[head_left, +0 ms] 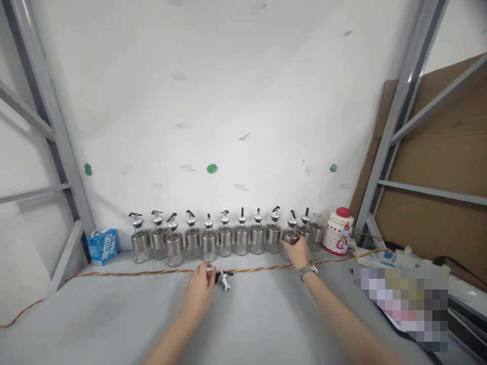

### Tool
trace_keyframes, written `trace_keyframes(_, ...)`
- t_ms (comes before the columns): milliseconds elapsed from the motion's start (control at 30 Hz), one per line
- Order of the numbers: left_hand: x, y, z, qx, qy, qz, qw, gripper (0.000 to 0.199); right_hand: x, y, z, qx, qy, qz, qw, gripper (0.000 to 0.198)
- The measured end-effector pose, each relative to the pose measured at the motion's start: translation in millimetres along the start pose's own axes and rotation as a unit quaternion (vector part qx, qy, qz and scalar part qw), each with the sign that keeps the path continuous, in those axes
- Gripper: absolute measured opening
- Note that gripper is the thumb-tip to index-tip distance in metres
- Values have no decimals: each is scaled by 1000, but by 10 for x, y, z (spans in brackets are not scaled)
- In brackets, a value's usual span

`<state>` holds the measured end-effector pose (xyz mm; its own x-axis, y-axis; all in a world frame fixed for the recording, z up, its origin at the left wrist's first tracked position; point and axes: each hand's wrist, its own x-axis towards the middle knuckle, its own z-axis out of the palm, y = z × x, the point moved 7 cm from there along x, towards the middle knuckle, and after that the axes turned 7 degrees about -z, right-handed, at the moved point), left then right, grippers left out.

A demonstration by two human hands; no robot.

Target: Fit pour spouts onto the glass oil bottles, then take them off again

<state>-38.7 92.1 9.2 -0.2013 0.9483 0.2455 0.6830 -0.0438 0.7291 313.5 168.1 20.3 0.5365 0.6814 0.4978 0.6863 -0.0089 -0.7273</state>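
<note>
My right hand [299, 252] is wrapped round the steel-sleeved body of a glass oil bottle [291, 236], whose silver pour spout points up. In front of the bottle row, my left hand [200, 284] has its fingers closed at the dark end of a loose silver-and-black pour spout [224, 280]; the fingertips partly hide the contact. Several similar bottles [209, 244] stand upright along the wall, spouts fitted. At the right end, one bottle [316, 231] shows a bare neck without a spout, partly behind its neighbour.
A twisted red-and-yellow wire [152, 274] crosses the grey table [114, 314] before the bottles. On the left sits a blue carton [102, 247]. A cream jar with a red lid [338, 231] stands right of the row. Plastic wrapping [414, 263] and a blurred-out item [407, 304] lie farther right.
</note>
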Motion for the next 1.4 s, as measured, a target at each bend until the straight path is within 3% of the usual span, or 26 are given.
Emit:
trace_keyframes(133, 8, -2, -38, -2, 19, 3, 1000, 30, -103, -159, -148, 14, 34, -23, 999, 54)
trace_keyframes(233, 8, 24, -71, -40, 35, 1, 999, 33, -255, -393, -388, 105, 82, -60, 989, 62)
trace_keyframes(267, 4, 39, -75, -71, 36, -1, 997, 35, -316, -473, -424, 172, 65, -61, 981, 61)
trace_keyframes(333, -3, 61, -52, -159, 17, -23, 987, 38, -489, -610, -329, 313, -71, -1, 947, 49)
trace_keyframes(400, -12, 69, 24, -261, -39, -74, 962, 42, -787, -760, -187, 460, -215, 97, 856, 38)
trace_keyframes(467, -36, 82, 108, -366, -106, -136, 915, 43, -1207, -887, -48, 519, -362, 219, 743, 36)
trace_keyframes(567, -81, 165, 146, -497, -180, -180, 830, 38, -1719, -1036, 4, 559, -474, 318, 601, 40)
trace_keyframes(667, -165, 310, 179, -567, -265, -176, 760, 33, -2008, -1133, 2, 579, -542, 341, 505, 45)
trace_keyframes(733, -241, 391, 218, -586, -307, -173, 730, 30, -2140, -1141, 2, 557, -589, 347, 472, 49)
trace_keyframes(867, -355, 492, 276, -610, -336, -169, 698, 30, -2303, -1116, 1, 515, -648, 352, 437, 48)
trace_keyframes(967, -392, 538, 280, -641, -340, -171, 667, 29, -2350, -1146, 0, 531, -655, 344, 414, 48)
trace_keyframes(1100, -393, 544, 261, -679, -317, -174, 639, 27, -2346, -1153, 28, 551, -630, 354, 417, 48)
trace_keyframes(1300, -341, 420, 268, -679, -248, -204, 660, 11, -2368, -1105, 31, 521, -635, 411, 395, 42)
trace_keyframes(1400, -316, 386, 252, -663, -236, -208, 679, 15, -2369, -1108, 3, 475, -675, 373, 424, 43)
